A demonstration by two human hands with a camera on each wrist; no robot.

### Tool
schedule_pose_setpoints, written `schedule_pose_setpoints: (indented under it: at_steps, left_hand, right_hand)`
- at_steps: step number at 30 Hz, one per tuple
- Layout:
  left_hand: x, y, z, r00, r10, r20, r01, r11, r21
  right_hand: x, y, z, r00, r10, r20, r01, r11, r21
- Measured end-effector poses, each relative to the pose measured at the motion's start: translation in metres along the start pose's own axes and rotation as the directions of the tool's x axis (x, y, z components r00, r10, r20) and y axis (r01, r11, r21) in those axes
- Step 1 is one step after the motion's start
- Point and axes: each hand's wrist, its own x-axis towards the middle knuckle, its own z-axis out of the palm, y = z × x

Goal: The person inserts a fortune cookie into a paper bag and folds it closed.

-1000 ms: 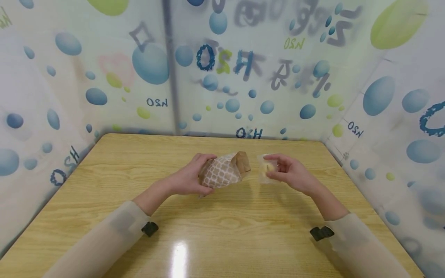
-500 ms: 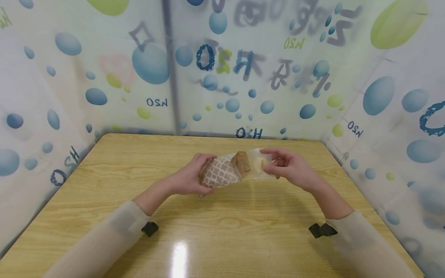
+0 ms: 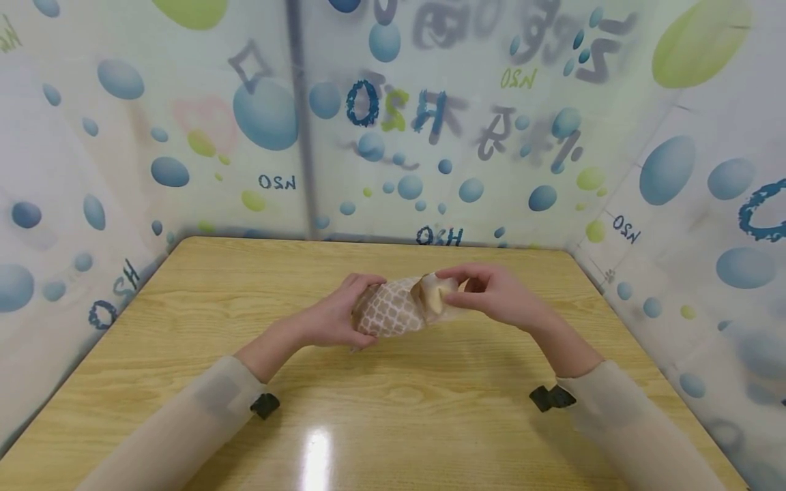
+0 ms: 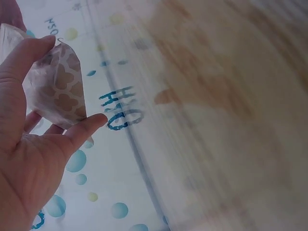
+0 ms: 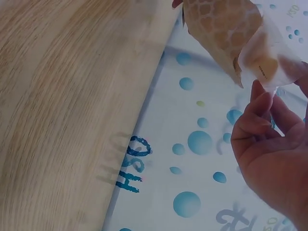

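My left hand [image 3: 331, 314] grips the closed end of a brown paper bag [image 3: 391, 308] with a white lattice print, its thumb along the near side and fingers over the far side. The bag lies tilted on its side, its mouth facing right. In my right hand [image 3: 491, 293], a small clear packet [image 3: 437, 299] with something pale yellow inside is pinched between thumb and fingers. The packet's left part sits at the bag's mouth; from the right wrist view, the packet [image 5: 264, 62] overlaps the bag's edge [image 5: 224, 29]. The bag's inside is hidden.
Both hands are above a light wooden table [image 3: 393, 409]. Walls [image 3: 393, 136] printed with blue and green dots stand along its back and sides. Dark straps show at both sleeves [image 3: 202, 409].
My right hand has moved left with the packet, from apart from the bag up to its mouth. My left hand keeps holding the bag in nearly the same place.
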Motion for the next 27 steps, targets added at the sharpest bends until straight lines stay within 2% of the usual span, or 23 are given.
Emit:
schedule_pose_setpoints:
  at_steps: [5,11,19,22,27]
  left_hand:
    - [-0.001,0.002,0.001,1.0,0.002,0.016,-0.002,1.0,0.005]
    - [0.0,0.0,0.001,1.0,0.003,0.006,-0.003,1.0,0.012]
    - [0.0,0.001,0.001,1.0,0.003,0.0,-0.003,1.0,0.0]
    - [0.001,0.001,0.002,1.0,-0.005,-0.001,0.005,1.0,0.003]
    - [0.001,0.002,0.002,1.0,-0.013,-0.002,0.013,1.0,-0.016]
  right_hand:
    - [0.004,-0.002,0.003,1.0,-0.005,-0.008,0.005,0.999,-0.037]
    - [0.007,-0.003,0.008,0.999,-0.032,-0.019,0.031,0.998,-0.058]
    - [0.009,-0.009,0.023,0.996,-0.051,-0.07,0.046,0.996,-0.072]
    - [0.009,-0.01,0.028,0.993,-0.084,-0.077,0.076,0.992,-0.104]
    - [0.005,-0.004,0.025,0.99,-0.108,-0.095,0.099,0.99,-0.1]
